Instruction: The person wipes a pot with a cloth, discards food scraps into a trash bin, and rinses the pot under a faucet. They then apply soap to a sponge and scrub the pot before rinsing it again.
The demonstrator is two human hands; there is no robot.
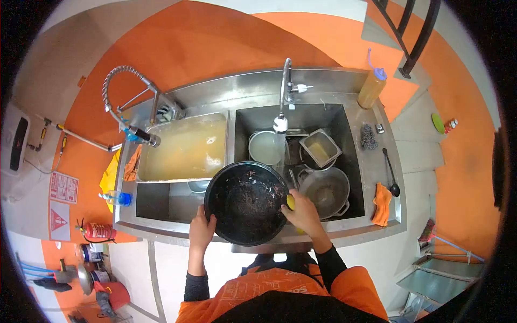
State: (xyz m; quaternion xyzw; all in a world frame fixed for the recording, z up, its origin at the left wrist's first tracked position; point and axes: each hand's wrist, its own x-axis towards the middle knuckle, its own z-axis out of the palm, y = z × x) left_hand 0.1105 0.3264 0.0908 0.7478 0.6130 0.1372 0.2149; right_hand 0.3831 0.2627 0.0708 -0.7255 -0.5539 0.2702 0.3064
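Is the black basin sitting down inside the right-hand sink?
No, the left hand and right hand hold the black basin up at the counter's front edge.

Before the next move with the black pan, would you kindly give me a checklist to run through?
1. Left hand on the black pan: ok.
2. Right hand at the pan's side, with the yellow item: ok.
3. Pan's inside free of bits: not ok.
4. Water running from the right faucet: ok.
5. Right basin free of cookware: not ok.
6. Soap on the yellow item: cannot tell.
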